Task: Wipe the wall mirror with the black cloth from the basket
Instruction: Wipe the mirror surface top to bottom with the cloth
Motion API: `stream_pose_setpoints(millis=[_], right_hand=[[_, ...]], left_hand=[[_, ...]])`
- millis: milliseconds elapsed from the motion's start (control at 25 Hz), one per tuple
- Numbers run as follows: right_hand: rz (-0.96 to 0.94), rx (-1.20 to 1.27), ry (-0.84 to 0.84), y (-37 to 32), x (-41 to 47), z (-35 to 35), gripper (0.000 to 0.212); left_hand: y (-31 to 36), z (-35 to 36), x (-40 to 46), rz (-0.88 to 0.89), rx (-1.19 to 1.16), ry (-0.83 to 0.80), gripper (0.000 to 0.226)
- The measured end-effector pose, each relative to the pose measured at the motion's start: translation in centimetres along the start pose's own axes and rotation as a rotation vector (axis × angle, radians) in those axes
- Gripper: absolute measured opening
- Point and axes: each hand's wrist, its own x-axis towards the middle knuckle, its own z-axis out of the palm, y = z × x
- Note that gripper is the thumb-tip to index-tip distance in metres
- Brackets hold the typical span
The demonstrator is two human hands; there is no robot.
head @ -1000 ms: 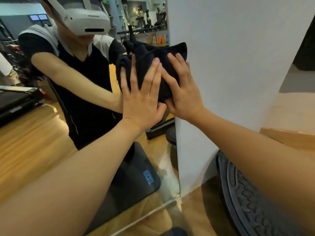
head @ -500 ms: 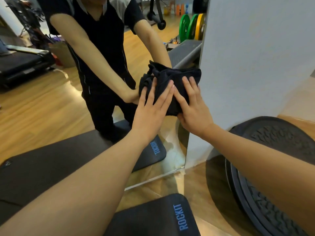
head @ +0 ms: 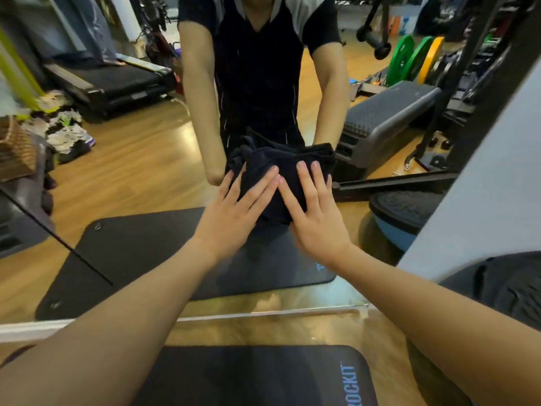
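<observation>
now, cloth: the black cloth [head: 288, 177] is bunched up flat against the wall mirror [head: 140, 159], low down.
left hand: left hand [head: 234, 213] presses it, fingers straight and spread.
right hand: right hand [head: 317, 218] presses beside it, fingers straight too.
around: black mat [head: 257, 376] under the arms; round balance pad [head: 503, 285] at right.
room: wood floor [head: 263, 329], white wall [head: 483, 200].

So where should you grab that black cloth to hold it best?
Probably the thick bunched top edge of the black cloth, coming from above with fingers curling over it. The left hand and right hand only press it flat against the mirror with straight fingers, so the lower part is covered and the top folds stick out free.
</observation>
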Motion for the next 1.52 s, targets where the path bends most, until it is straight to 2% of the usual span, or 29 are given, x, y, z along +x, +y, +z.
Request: stream_pose_setpoints(millis=[240,400,560,720,880,1120,1400,1520], right_hand=[[0.041,0.020,0.116,-12.0,5.5,6.3,0.086],[-0.021,0.020,0.080,-18.5,8.6,9.2,0.092],[-0.103,0.037,0.017,-25.7,11.9,12.1,0.092],[-0.092,0.061,-0.027,-31.7,14.2,14.2,0.100],[-0.069,0.074,0.010,-33.5,14.1,15.6,0.094],[-0.105,0.057,0.025,-33.1,13.3,16.3,0.084],[-0.080,0.059,-0.077,-33.5,8.3,18.6,0.092],[-0.115,0.070,-0.117,-32.6,6.7,18.6,0.082]], left_hand=[[-9.9,-1.6,-8.8,-0.007,-0.032,-0.015,0.070],[-15.4,-2.3,-14.7,-0.043,-0.014,-0.027,0.062],[-21.6,-3.3,-21.5,-0.097,0.060,-0.088,0.074],[-25.4,-3.4,-26.3,-0.160,0.048,-0.121,0.088],[-26.4,-1.7,-27.9,-0.159,0.082,-0.064,0.084],[-25.4,0.6,-28.8,-0.191,0.012,-0.084,0.087],[-21.6,4.5,-32.0,-0.215,-0.004,-0.115,0.064],[-19.3,6.0,-32.2,-0.240,0.035,-0.119,0.059]])
